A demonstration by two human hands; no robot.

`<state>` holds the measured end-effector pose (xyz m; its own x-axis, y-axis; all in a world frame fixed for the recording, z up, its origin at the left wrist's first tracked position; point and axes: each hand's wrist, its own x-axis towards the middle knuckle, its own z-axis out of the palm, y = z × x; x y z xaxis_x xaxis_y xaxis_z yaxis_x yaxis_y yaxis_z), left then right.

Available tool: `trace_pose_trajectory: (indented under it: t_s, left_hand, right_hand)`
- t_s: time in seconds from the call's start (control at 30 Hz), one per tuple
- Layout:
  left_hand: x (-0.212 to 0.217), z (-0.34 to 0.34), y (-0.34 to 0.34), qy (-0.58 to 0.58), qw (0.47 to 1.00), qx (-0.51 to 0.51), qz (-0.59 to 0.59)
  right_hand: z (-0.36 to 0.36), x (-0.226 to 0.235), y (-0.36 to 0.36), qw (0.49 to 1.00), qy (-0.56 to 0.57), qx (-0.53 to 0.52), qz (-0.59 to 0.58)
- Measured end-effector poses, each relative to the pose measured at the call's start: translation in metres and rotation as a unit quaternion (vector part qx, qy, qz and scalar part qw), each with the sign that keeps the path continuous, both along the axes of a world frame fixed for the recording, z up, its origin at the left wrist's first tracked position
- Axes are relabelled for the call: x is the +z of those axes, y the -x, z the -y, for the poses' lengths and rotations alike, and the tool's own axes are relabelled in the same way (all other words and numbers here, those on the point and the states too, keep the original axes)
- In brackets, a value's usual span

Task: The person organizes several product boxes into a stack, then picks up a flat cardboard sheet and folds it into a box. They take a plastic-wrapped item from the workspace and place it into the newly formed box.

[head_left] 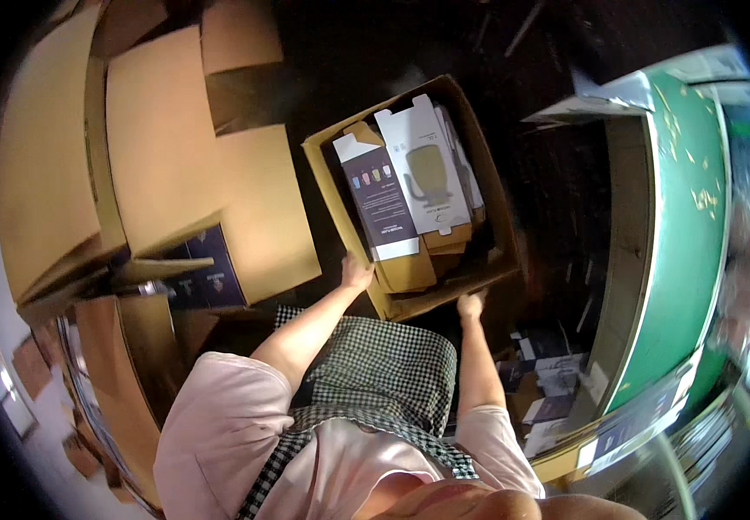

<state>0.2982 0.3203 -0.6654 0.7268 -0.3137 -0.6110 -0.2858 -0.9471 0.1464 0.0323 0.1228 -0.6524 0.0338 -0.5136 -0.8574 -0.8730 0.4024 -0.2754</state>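
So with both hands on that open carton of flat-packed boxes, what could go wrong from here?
1. The left hand and right hand grip only the near edge of the open carton, so it may tip away.
2. The flattened printed boxes stand loose and tilted inside; they could slide out.
3. Loose packaging lies on the floor by the green table, a trip hazard.

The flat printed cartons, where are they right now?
In the head view, the flat printed cartons lie stacked in an open cardboard box at centre, ahead of both hands, left hand and right hand at its near edge.
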Motion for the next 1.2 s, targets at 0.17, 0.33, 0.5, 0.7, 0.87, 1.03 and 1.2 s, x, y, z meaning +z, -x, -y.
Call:
trace_pose_trajectory:
  t_s: [0.17, 0.33, 0.5, 0.7, 0.87, 1.03, 1.2]
  left_hand:
    - [-0.046, -0.015, 0.013, -0.138, 0.94, 0.271, -0.153]
    - [-0.134, -0.046, -0.002, 0.025, 0.964, 0.263, 0.025]
    - [-0.158, -0.062, -0.031, 0.063, 0.948, 0.276, 0.146]
    - [-0.113, -0.056, -0.055, 0.098, 0.939, 0.18, 0.275]
    - [-0.102, -0.093, -0.076, 0.002, 0.953, 0.178, 0.245]
    - [-0.081, -0.146, -0.12, -0.153, 0.956, 0.12, 0.219]
    - [-0.074, -0.127, -0.117, -0.066, 0.97, 0.158, 0.171]
  right_hand:
    - [0.136, -0.043, 0.011, 0.946, 0.148, 0.234, -0.168]
    - [0.187, -0.116, -0.012, 0.918, 0.124, 0.377, -0.019]
    - [0.19, -0.215, 0.016, 0.735, 0.277, 0.61, -0.107]
    - [0.129, -0.144, -0.038, 0.907, 0.228, 0.353, 0.004]
    - [0.023, -0.066, -0.117, 0.96, 0.079, 0.266, 0.027]
    - [-0.063, -0.104, -0.146, 0.926, 0.093, 0.333, 0.154]
    - [-0.079, -0.129, -0.145, 0.905, 0.014, 0.41, 0.112]
